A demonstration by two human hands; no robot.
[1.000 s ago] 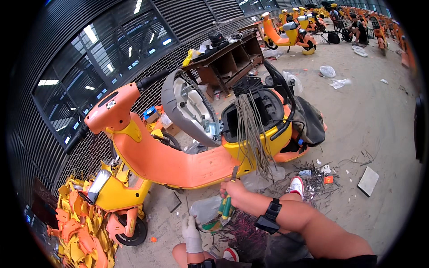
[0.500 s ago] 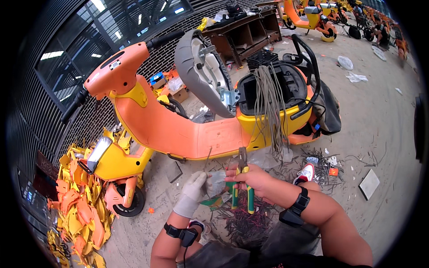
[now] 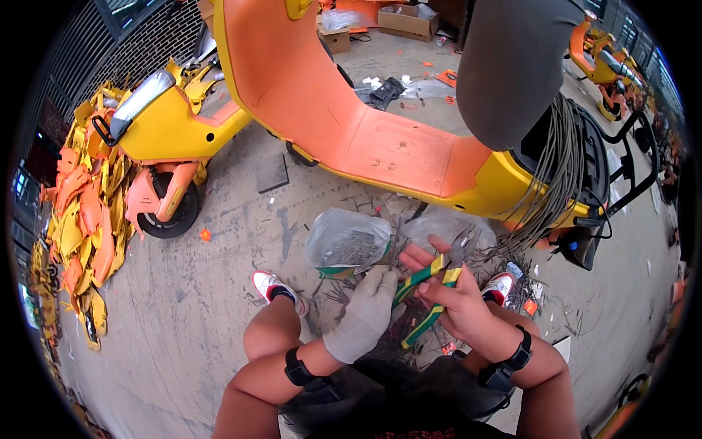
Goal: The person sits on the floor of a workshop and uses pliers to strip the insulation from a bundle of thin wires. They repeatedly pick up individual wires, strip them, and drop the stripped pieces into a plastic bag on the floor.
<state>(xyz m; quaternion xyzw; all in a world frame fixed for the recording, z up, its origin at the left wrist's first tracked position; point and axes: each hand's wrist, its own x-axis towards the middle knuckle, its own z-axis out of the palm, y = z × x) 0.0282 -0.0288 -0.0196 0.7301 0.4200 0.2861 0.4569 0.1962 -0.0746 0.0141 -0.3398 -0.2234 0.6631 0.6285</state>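
My right hand is bare and holds a pair of pliers with green and yellow handles, the handles apart and the metal jaws tilted up to the right. My left hand wears a pale glove; its fingers are curled together by one plier handle, and whatever they may hold is hidden. Just beyond it, a clear plastic bag stands open with many short grey pieces inside. A bundle of thin grey strands hangs over the rear of an orange and yellow scooter.
The scooter's raised grey seat stands over its rear. Orange and yellow plastic panels are heaped at the left, beside a yellow scooter front part with a wheel. Dark clippings lie between my feet. Cardboard boxes stand at the back.
The view has tipped down and come nearer the scooter. My left hand has moved in against the plier handle, the strand by it no longer shows, and the pliers now lean rightward.
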